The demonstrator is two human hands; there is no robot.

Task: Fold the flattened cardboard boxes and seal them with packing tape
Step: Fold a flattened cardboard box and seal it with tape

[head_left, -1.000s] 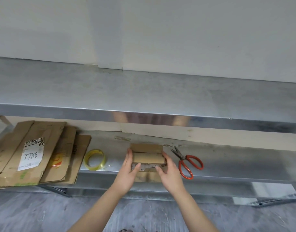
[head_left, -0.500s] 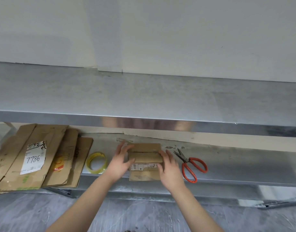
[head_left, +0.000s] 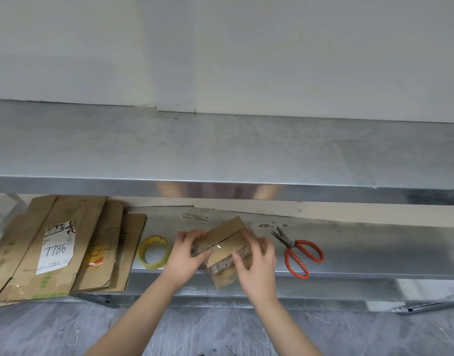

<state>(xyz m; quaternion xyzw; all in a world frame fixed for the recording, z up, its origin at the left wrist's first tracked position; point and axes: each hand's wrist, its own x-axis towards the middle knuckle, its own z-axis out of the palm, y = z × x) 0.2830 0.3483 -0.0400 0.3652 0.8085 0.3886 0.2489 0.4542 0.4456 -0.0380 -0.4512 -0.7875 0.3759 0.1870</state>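
Observation:
A small brown cardboard box (head_left: 224, 240) sits turned at an angle on the lower metal shelf (head_left: 362, 255), its front overhanging the shelf edge. My left hand (head_left: 187, 255) grips its left end, thumb on top. My right hand (head_left: 256, 260) holds its right side, fingers curled over the top edge. A yellowish roll of clear packing tape (head_left: 154, 251) lies flat just left of my left hand. Several flattened cardboard boxes (head_left: 59, 250) are stacked at the far left, the top one bearing a white label reading 7786.
Red-handled scissors (head_left: 296, 250) lie on the lower shelf right of the box. A broad upper metal shelf (head_left: 220, 155) juts out above the work area, against a white wall. Grey floor lies below.
The box has been rotated counter-clockwise from square to angled. Both hands shifted with it, the left now gripping the left end and the right the right side.

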